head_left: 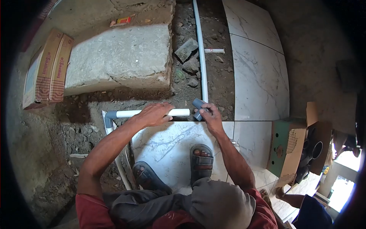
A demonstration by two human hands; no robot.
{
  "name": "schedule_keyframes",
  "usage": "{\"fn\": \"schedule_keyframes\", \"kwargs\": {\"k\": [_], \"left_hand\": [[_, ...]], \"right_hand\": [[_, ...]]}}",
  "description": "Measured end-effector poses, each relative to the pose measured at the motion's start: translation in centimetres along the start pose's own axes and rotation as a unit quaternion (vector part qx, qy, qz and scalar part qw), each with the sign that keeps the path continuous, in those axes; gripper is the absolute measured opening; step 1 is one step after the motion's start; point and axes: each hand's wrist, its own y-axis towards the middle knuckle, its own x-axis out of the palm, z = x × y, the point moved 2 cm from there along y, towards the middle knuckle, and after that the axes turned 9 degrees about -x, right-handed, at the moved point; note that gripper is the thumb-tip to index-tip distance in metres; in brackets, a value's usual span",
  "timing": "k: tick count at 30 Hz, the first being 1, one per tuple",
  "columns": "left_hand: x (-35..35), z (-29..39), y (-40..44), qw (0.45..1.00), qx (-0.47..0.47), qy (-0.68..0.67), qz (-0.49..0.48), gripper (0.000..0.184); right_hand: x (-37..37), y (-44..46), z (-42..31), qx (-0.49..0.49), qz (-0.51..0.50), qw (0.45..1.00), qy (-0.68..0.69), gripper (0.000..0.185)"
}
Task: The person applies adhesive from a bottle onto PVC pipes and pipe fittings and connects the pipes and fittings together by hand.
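Observation:
A white pipe [127, 113] lies level from a grey elbow [111, 115] on the left, its open end at the middle. My left hand [156, 113] is wrapped over this pipe near its right part. My right hand [210, 114] holds a grey pipe fitting [198, 103] just right of the pipe's open end, with a small gap between them. The fitting sits at the near end of a long white pipe [201, 49] that runs away up the trench; whether they are joined is hidden by my fingers.
Broken stones [187, 50] and a short pipe stub [214, 50] lie in the trench. White tiles [259, 84] are at right, a concrete slab [122, 57] and cardboard boxes [57, 68] at left. An open carton [286, 147] stands right; another person's arm [291, 199] shows lower right.

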Motion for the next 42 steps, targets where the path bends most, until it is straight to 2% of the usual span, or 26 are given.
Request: {"fn": "schedule_keyframes", "kwargs": {"k": [3, 6, 10, 12, 19, 27, 31, 33, 35, 36, 37, 42], "left_hand": [[-0.1, 0.2, 0.1, 1.0, -0.002, 0.003, -0.005, 0.046], [0.1, 0.2, 0.2, 1.0, -0.001, 0.001, -0.001, 0.046], [0.0, 0.1, 0.2, 1.0, -0.009, -0.001, -0.004, 0.045], [0.2, -0.1, 0.2, 1.0, 0.0, 0.003, 0.002, 0.045], [0.2, -0.1, 0.2, 1.0, 0.004, -0.002, -0.004, 0.045], [-0.3, -0.2, -0.1, 1.0, -0.002, -0.015, -0.006, 0.045], [-0.1, -0.3, 0.1, 1.0, 0.0, -0.021, -0.004, 0.045], [-0.4, -0.3, 0.0, 1.0, 0.005, -0.024, -0.003, 0.045], [-0.4, -0.3, -0.1, 1.0, 0.011, -0.028, -0.002, 0.045], [-0.4, -0.3, -0.1, 0.999, 0.028, -0.037, 0.018, 0.039], [-0.5, -0.2, -0.2, 0.997, 0.045, -0.046, 0.038, 0.033], [-1.0, -0.1, -0.3, 0.998, 0.022, -0.064, 0.014, 0.035]], "right_hand": [[2.6, -0.3, -1.2, -0.027, 0.051, 0.995, 0.077, 0.056], [3.7, 0.0, -1.1, -0.041, 0.069, 0.99, 0.117, 0.061], [4.6, 0.2, -1.7, -0.025, 0.085, 0.984, 0.153, 0.065], [4.7, 0.4, -1.8, -0.055, 0.095, 0.979, 0.171, 0.064], [4.7, 0.2, -2.0, -0.072, 0.081, 0.977, 0.185, 0.058], [2.2, 0.1, -3.8, 0.025, -0.038, 0.999, -0.008, 0.055], [1.8, 0.8, -4.6, 0.016, -0.095, 0.993, -0.062, 0.05], [1.7, 1.1, -4.5, -0.039, -0.13, 0.977, -0.164, 0.044], [1.4, 1.3, -4.1, -0.059, -0.137, 0.975, -0.165, 0.042], [1.4, 1.6, -4.2, -0.08, -0.143, 0.972, -0.168, 0.04], [1.4, 1.7, -4.3, -0.079, -0.144, 0.972, -0.168, 0.04], [1.9, 2.0, -6.4, -0.045, -0.174, 0.959, -0.217, 0.038]]}}
